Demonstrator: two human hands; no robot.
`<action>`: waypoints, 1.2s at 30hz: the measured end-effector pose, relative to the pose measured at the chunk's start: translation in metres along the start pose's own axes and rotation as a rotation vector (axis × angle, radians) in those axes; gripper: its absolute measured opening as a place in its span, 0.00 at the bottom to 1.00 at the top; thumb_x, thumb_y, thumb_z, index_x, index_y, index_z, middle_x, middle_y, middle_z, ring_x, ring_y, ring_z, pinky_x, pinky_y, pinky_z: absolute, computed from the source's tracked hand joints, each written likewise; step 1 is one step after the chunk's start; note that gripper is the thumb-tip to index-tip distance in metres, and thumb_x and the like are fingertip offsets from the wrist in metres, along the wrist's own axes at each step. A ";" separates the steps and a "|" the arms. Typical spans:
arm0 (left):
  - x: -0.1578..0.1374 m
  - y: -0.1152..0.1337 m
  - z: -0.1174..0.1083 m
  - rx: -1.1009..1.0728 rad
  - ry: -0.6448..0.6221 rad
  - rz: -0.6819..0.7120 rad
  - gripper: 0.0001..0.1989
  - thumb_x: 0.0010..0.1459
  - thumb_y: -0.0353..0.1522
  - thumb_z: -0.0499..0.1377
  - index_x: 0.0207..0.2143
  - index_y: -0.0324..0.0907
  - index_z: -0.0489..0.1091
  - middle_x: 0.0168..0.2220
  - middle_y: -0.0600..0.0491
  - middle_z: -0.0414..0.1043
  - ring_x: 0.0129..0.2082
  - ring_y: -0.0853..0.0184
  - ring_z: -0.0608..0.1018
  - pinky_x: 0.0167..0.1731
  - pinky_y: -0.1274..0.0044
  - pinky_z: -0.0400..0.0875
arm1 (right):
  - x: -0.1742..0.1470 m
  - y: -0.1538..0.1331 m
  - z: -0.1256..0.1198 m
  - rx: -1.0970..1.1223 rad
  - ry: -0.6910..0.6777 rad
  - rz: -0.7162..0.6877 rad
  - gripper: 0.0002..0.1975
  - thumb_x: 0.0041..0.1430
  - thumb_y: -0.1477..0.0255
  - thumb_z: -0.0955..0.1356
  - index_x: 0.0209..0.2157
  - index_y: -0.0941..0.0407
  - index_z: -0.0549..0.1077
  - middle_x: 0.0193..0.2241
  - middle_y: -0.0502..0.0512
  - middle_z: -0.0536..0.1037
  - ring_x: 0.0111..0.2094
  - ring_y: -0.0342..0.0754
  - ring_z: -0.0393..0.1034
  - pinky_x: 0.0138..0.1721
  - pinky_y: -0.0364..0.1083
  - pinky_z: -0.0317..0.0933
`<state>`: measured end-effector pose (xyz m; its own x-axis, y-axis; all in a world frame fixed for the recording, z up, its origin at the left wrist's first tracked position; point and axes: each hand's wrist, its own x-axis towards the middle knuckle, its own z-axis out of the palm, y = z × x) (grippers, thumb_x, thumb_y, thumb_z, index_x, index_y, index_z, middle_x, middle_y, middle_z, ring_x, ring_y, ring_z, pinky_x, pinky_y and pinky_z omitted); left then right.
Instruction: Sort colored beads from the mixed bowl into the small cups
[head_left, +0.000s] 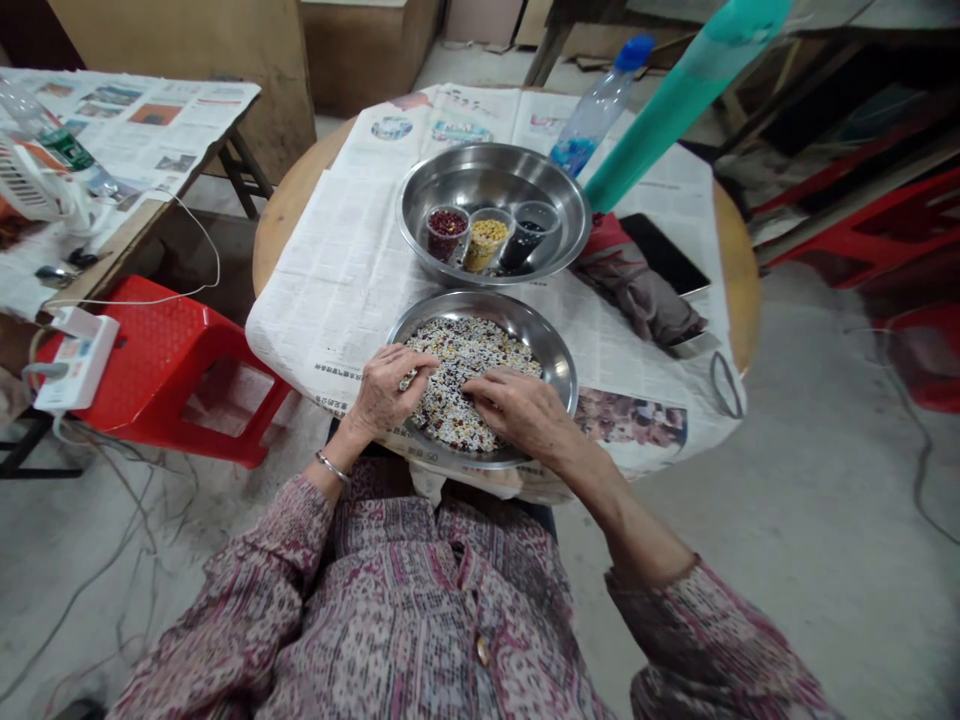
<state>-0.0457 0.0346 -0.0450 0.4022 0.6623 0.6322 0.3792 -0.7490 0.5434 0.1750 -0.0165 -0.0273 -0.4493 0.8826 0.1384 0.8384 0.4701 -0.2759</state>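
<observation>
Mixed grains and beans (469,365), white, black, yellow and dark red, lie spread in the near steel basin (556,358). My left hand (388,390) rests over the basin's left side, its thumb and fingers curled together above the grains. From the right, my right hand (521,408) reaches in with its fingertips pinched down at the grains. Whatever either pinch holds is too small to make out. Just beyond, a larger steel basin (442,185) holds three clear cups: one of red beans (448,224), one of yellow beans (489,232), and one of black beans (529,235).
Newspaper (322,270) covers the round table. Behind the basins stand a blue-capped bottle (596,115) and a tall green tube-like object (675,110). A phone (664,252) and a crumpled cloth (637,285) lie right. A red stool (172,370) carries a power strip (79,360) at left.
</observation>
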 end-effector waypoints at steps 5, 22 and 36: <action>0.000 0.000 0.000 -0.013 0.014 0.009 0.06 0.65 0.27 0.56 0.38 0.43 0.72 0.34 0.54 0.79 0.34 0.67 0.78 0.41 0.71 0.71 | 0.000 -0.001 -0.001 -0.090 -0.021 -0.042 0.10 0.64 0.76 0.65 0.42 0.53 0.77 0.32 0.55 0.77 0.37 0.50 0.71 0.37 0.46 0.60; 0.000 0.000 0.001 -0.039 0.044 0.031 0.07 0.63 0.24 0.56 0.38 0.41 0.73 0.34 0.53 0.79 0.34 0.67 0.78 0.40 0.72 0.71 | 0.009 -0.008 -0.014 0.160 0.225 0.047 0.08 0.61 0.76 0.64 0.36 0.55 0.75 0.32 0.55 0.80 0.34 0.48 0.73 0.39 0.46 0.64; -0.004 -0.004 0.002 -0.054 0.069 0.033 0.05 0.64 0.26 0.57 0.38 0.41 0.73 0.32 0.52 0.79 0.32 0.66 0.77 0.39 0.71 0.72 | 0.168 0.023 -0.081 0.215 0.595 0.309 0.12 0.59 0.73 0.68 0.44 0.59 0.79 0.38 0.61 0.83 0.35 0.48 0.76 0.43 0.50 0.68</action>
<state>-0.0477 0.0346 -0.0507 0.3544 0.6356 0.6859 0.3203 -0.7716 0.5495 0.1439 0.1436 0.0665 0.0959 0.8587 0.5034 0.7932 0.2396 -0.5598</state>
